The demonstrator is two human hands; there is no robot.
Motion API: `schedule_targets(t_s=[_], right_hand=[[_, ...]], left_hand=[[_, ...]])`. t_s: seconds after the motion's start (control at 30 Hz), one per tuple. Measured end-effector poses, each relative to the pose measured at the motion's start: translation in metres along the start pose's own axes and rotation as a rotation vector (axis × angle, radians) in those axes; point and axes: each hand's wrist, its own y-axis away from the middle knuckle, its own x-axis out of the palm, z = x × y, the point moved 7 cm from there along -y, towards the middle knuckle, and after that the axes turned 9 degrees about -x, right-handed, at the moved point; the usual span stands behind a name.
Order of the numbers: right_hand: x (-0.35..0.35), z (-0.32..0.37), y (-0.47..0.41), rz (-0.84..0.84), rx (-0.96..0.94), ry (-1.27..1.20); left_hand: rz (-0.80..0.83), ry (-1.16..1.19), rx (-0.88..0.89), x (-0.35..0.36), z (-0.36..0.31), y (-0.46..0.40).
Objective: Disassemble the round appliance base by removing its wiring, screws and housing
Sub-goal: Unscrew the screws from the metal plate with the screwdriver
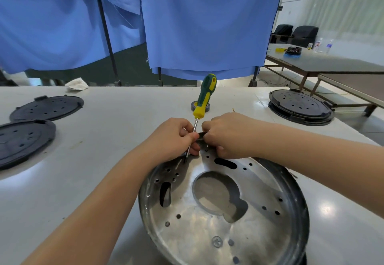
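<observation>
Now I'm prying at the round base point(224, 208) mid-frame: left hand point(172, 140) fingers pinching the screwdriver point(202, 102) shaft, right hand point(226, 136) fingers gripping the black housing edge point(201, 135); next probably calls for levering.

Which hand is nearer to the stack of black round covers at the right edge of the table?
Right. The right hand lies toward the stack of black covers; the left hand, pinching the screwdriver shaft, is farther on the other side.

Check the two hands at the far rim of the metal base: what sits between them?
In the head view, the screwdriver shaft stands between the left hand and right hand, tip down on the metal base. A small dark part also bridges their fingertips.
</observation>
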Motion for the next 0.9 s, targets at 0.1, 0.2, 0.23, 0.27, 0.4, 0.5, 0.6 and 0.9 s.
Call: schedule_targets(t_s=[0.1, 0.2, 0.23, 0.27, 0.4, 0.5, 0.6, 0.9], right_hand=[[0.001, 0.001, -0.001, -0.003, -0.029, -0.001], [0.003, 0.002, 0.000, 0.004, -0.049, 0.000], [0.003, 0.003, 0.001, 0.008, -0.053, 0.003], [0.003, 0.003, 0.001, 0.011, -0.055, 0.007], [0.004, 0.003, 0.001, 0.016, -0.064, 0.030], [0.005, 0.003, 0.001, 0.025, -0.060, 0.054], [0.005, 0.003, 0.001, 0.038, -0.047, 0.048], [-0.030, -0.058, 0.034, -0.479, 0.335, -0.842]], left_hand=[[0.000, 0.003, -0.004, 0.000, 0.000, 0.000], [-0.006, -0.024, 0.000, 0.000, 0.000, 0.000], [-0.006, -0.028, 0.000, 0.000, 0.000, 0.000], [-0.004, -0.027, -0.001, 0.000, 0.000, 0.000], [0.000, -0.023, -0.009, 0.001, 0.000, 0.000], [0.005, -0.009, -0.013, 0.001, 0.001, -0.001], [0.010, -0.008, -0.013, 0.000, 0.002, -0.001], [0.076, 0.232, 0.075, -0.011, -0.024, 0.011]])
